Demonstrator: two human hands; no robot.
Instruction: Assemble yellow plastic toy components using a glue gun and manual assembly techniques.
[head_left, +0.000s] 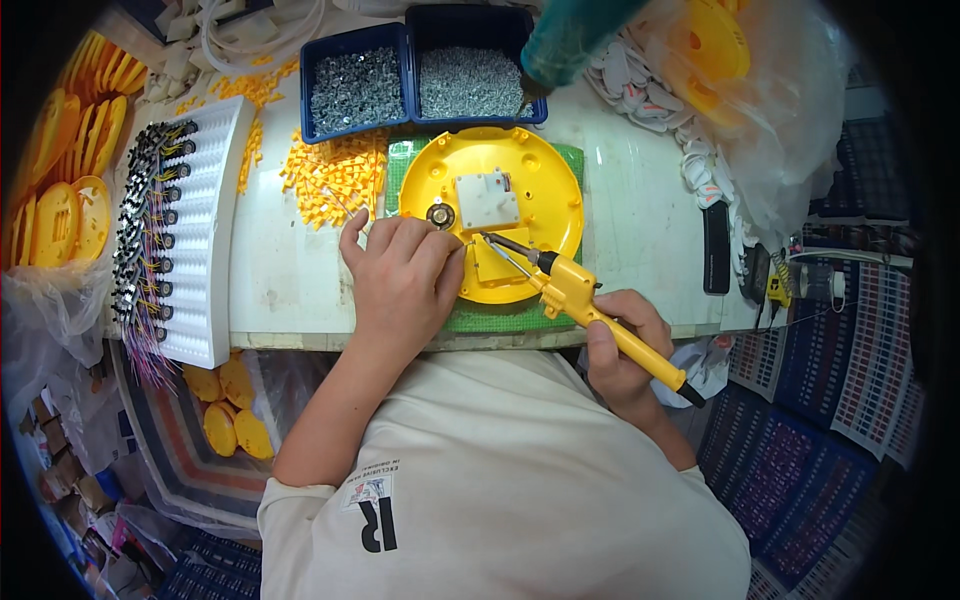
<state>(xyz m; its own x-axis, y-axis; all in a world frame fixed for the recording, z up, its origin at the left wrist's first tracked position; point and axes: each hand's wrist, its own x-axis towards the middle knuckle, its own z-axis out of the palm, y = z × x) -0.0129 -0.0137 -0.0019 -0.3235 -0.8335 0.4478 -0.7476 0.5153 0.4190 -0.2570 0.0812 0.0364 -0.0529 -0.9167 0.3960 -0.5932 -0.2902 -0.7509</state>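
Note:
A round yellow plastic housing (556,215) lies on a green mat (480,318) in front of me. Inside it sit a light grey gearbox-like block (487,200) and a small round black part (440,215), perhaps a speaker. My right hand (628,350) grips a yellow soldering gun (572,290) by its handle. The gun's tip points up and left, at the lower edge of the grey block. Over the housing's lower left rim is my left hand (405,275), fingers curled together. Whatever it pinches is hidden; a thin light strand sticks out past its far side.
Two blue bins (310,95) of small metal parts stand behind the housing. A teal power screwdriver (575,45) hangs above them. Small yellow pieces (325,175) are heaped at left, beside a white foam tray (215,250) of wired speakers. White parts (705,170) and a black bar-shaped object (716,248) lie right.

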